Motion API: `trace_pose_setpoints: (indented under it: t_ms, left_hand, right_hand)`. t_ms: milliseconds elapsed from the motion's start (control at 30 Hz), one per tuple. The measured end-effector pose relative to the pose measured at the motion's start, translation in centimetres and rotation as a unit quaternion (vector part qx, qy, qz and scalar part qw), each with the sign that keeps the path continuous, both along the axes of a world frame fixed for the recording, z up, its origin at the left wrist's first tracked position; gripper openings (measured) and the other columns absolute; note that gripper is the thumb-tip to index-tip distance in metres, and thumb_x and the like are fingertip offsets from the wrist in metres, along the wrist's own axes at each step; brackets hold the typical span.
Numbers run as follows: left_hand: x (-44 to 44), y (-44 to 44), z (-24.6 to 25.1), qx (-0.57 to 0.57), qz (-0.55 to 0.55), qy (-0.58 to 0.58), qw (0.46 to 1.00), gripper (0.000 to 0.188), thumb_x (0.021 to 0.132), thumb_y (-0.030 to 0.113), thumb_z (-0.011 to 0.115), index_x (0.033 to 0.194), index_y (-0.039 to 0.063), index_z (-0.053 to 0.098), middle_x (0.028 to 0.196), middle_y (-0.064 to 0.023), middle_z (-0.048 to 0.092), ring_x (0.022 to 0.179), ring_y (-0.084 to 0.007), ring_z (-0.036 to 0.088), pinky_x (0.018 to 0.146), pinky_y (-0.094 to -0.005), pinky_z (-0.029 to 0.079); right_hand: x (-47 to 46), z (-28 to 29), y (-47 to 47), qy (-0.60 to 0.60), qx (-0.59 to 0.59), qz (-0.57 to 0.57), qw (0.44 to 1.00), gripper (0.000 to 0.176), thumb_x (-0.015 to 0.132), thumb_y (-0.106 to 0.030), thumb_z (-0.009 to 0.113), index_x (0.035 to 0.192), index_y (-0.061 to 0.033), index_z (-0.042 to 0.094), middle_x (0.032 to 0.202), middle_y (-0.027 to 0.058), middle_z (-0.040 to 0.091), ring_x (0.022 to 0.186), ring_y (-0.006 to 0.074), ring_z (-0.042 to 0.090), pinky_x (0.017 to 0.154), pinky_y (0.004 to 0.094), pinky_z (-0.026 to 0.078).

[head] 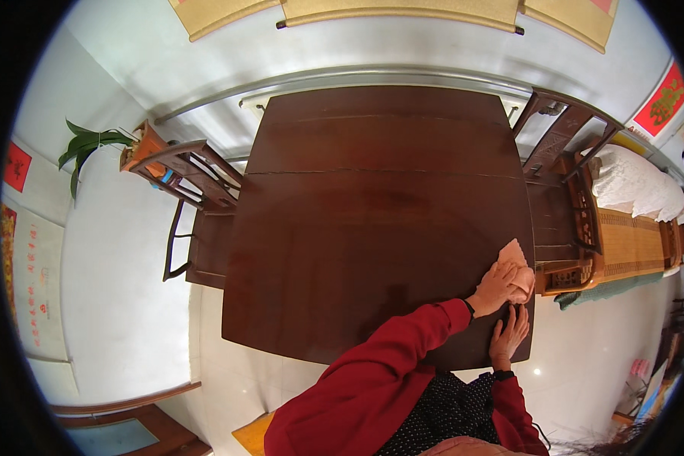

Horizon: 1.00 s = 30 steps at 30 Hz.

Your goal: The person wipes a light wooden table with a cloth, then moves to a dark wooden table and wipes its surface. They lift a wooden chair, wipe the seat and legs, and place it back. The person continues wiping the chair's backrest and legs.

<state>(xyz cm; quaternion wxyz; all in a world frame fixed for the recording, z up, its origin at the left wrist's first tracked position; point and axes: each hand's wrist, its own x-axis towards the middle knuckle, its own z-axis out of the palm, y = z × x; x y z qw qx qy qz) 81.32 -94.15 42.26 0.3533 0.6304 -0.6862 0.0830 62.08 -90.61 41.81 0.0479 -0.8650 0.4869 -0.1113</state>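
Observation:
A dark reddish-brown wooden table [370, 228] with seams running across its top fills the middle of the view. Near its right edge my left hand [493, 289] presses on a crumpled pink cloth [523, 279], fingers over the cloth and one end of it spread out beyond them. Just below, close to the table's near right corner, my right hand [509, 337] rests on the tabletop with its fingers apart and nothing held. The right fingertips lie close to the cloth's lower edge; whether they touch it I cannot tell.
Dark wooden chairs stand at the table's left [205, 245] and right [553, 216] sides. Behind the left chair is a plant [94, 141] in an orange pot. A wooden daybed [630, 242] with a white cover lies beyond the right chair. A metal pipe [387, 69] runs along the far wall.

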Motion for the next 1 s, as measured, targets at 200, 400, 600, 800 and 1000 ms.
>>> trace_pose_setpoints:
  t_ms: [200,400,600,800,1000]
  left_hand:
    - [11.9,0.6,3.9,0.028,-0.079,0.213,0.974,0.016,0.085,0.020,0.067,0.099,0.022,0.074,0.127,0.0021,0.060,0.122,-0.0216,0.050,0.096,-0.0465,0.039]
    - [32.9,7.7,7.6,-0.064,0.163,0.130,0.976,0.013,0.089,0.016,0.062,0.099,0.021,0.068,0.115,0.0040,0.066,0.110,-0.0216,0.058,0.087,-0.0404,0.048]
    - [48.3,27.4,1.0,0.041,0.449,-0.045,0.891,0.029,0.097,0.021,0.060,0.125,0.025,0.068,0.130,0.0010,0.064,0.122,-0.0266,0.059,0.093,-0.0462,0.053]
    - [52.4,31.3,-3.7,-0.064,0.611,0.109,0.782,0.021,0.094,0.026,0.062,0.113,0.022,0.071,0.121,-0.0009,0.064,0.112,-0.0282,0.061,0.090,-0.0495,0.050]
    - [45.1,13.1,1.1,0.025,0.536,-0.186,0.823,0.013,0.091,0.017,0.055,0.095,0.015,0.067,0.105,-0.0077,0.064,0.101,-0.0306,0.060,0.078,-0.0484,0.044]
  right_hand:
    - [0.0,0.3,0.0,0.000,-0.007,0.011,1.000,0.050,0.101,-0.023,0.053,0.149,-0.0108,0.046,0.160,0.0166,0.035,0.151,0.0368,0.028,0.123,0.0551,0.020]
    - [0.2,0.7,0.0,0.007,-0.014,0.015,1.000,0.049,0.102,-0.023,0.051,0.149,-0.0100,0.046,0.160,0.0170,0.036,0.149,0.0378,0.031,0.122,0.0543,0.021]
    - [0.3,0.7,0.0,0.013,-0.014,0.014,1.000,0.049,0.102,-0.024,0.049,0.149,-0.0100,0.046,0.160,0.0171,0.035,0.150,0.0381,0.030,0.122,0.0545,0.021]
    - [0.4,0.7,0.1,0.028,-0.019,0.014,0.999,0.051,0.102,-0.025,0.048,0.150,-0.0099,0.045,0.161,0.0172,0.034,0.151,0.0384,0.028,0.123,0.0551,0.019]
    - [0.6,1.0,0.1,0.032,0.001,0.006,0.999,0.051,0.101,-0.023,0.049,0.150,-0.0094,0.045,0.162,0.0168,0.032,0.152,0.0378,0.027,0.123,0.0548,0.018]
